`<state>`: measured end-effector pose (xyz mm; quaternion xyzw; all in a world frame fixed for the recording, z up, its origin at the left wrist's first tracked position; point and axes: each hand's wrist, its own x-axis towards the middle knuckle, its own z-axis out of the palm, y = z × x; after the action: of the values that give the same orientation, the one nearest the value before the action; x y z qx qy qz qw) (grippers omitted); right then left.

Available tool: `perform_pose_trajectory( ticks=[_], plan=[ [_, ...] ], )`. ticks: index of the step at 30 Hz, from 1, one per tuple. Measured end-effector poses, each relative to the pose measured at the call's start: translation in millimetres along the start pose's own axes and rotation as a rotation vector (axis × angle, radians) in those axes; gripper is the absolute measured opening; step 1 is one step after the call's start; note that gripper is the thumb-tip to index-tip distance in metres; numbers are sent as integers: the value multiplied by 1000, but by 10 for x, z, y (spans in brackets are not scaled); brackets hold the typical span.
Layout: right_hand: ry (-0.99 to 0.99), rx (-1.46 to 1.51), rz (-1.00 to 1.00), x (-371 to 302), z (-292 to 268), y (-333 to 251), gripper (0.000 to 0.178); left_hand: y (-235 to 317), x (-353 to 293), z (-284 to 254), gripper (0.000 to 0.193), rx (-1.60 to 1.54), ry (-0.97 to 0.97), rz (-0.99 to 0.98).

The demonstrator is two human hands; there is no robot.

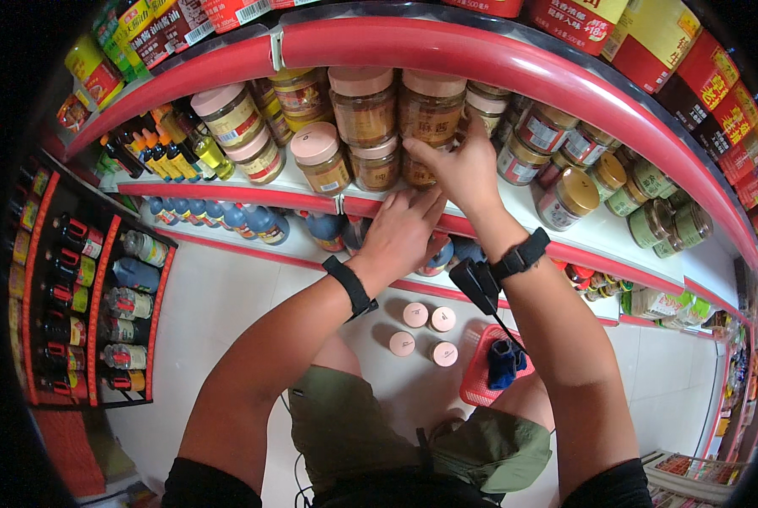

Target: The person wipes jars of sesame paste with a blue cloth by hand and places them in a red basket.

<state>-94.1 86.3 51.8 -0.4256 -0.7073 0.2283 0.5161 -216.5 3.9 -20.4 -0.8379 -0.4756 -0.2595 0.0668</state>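
Note:
Stacked jars of brown paste with pink lids stand on the white shelf in front of me. My right hand [464, 169] is closed around the side of an upper jar [432, 106], its thumb across the front near the base and its other fingers partly hidden behind. Beneath it is a lower jar [419, 175], partly covered by my hands. At the red shelf edge, just below that jar, is my left hand [396, 233], with bent fingers close together; what they hold, if anything, is hidden. To their left is a single pink-lidded jar [319, 159].
Several pink-lidded jars [415, 315] stand on the floor beside a red basket [482, 372] with a dark blue cloth item [506, 362]. Gold-lidded jars [568, 199] stand right, sauce bottles [167, 152] left. A red shelf rim [481, 49] overhangs the jars. A bottle rack [91, 296] stands far left.

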Motion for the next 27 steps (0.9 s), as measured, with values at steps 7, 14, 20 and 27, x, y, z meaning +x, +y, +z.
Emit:
perform_pose_trajectory(
  ticks=[7, 14, 20, 27],
  plan=[
    [-53, -79, 112, -44, -47, 99, 64, 27, 27, -5, 67, 6, -27, 7],
    [26, 35, -39, -603, -338, 235, 43, -3, -9, -40, 64, 26, -40, -1],
    [-732, -22, -122, -1366, -1421, 426, 17, -21, 35, -45, 70, 7, -99, 32],
    [-1009, 37, 36, -1957, -1461, 1152, 26, -76, 26, 1, 69, 156, -78, 101]
  ],
)
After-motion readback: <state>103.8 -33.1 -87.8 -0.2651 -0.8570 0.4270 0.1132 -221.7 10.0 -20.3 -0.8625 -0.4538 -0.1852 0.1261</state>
